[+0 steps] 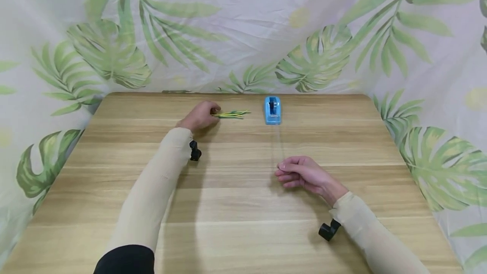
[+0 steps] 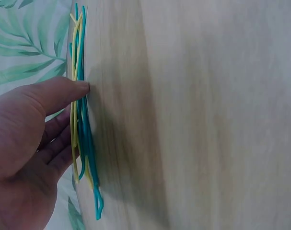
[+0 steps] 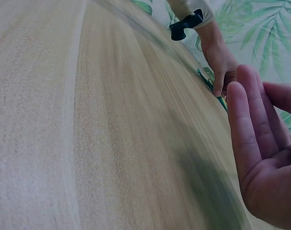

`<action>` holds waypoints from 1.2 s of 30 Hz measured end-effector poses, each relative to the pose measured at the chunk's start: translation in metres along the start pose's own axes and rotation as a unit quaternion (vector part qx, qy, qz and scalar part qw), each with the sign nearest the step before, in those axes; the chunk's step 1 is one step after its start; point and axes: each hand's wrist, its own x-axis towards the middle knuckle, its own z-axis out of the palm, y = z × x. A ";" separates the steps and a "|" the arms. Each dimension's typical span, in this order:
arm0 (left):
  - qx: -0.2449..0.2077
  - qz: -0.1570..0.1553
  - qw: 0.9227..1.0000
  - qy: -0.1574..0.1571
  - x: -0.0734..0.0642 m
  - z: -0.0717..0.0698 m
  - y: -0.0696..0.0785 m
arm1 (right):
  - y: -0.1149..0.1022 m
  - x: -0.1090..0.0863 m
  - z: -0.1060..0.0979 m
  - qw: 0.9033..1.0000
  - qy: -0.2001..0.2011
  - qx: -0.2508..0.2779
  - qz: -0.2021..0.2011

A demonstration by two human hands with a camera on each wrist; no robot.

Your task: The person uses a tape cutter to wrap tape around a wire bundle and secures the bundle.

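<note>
Left hand (image 1: 199, 116) clamps a loose bundle of green and yellow wires (image 1: 231, 115) between thumb and fingers, over the far part of the wood-grain bench (image 1: 236, 223), just left of the blue dispenser (image 1: 272, 119). Right hand (image 1: 304, 174), nearer the person, has thumb and forefinger together on the end of a clear tape (image 1: 279, 141) that runs back to the dispenser. Outward: pale sleeves (image 1: 148, 198) on both arms, leaf-printed cloth (image 1: 251, 33) behind and beside the bench.
</note>
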 end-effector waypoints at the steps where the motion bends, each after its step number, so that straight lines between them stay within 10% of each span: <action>1: 0.001 0.002 1.000 -0.005 0.000 -0.001 -0.001 | 0.000 0.000 0.000 1.000 -0.001 0.000 0.000; 14: 0.041 -0.022 0.996 -0.076 0.006 -0.012 -0.006 | 0.001 0.004 -0.002 1.000 -0.007 -0.009 0.001; 36: 0.144 0.023 0.985 -0.092 0.017 -0.011 0.001 | 0.003 0.007 -0.002 1.000 -0.012 0.000 0.002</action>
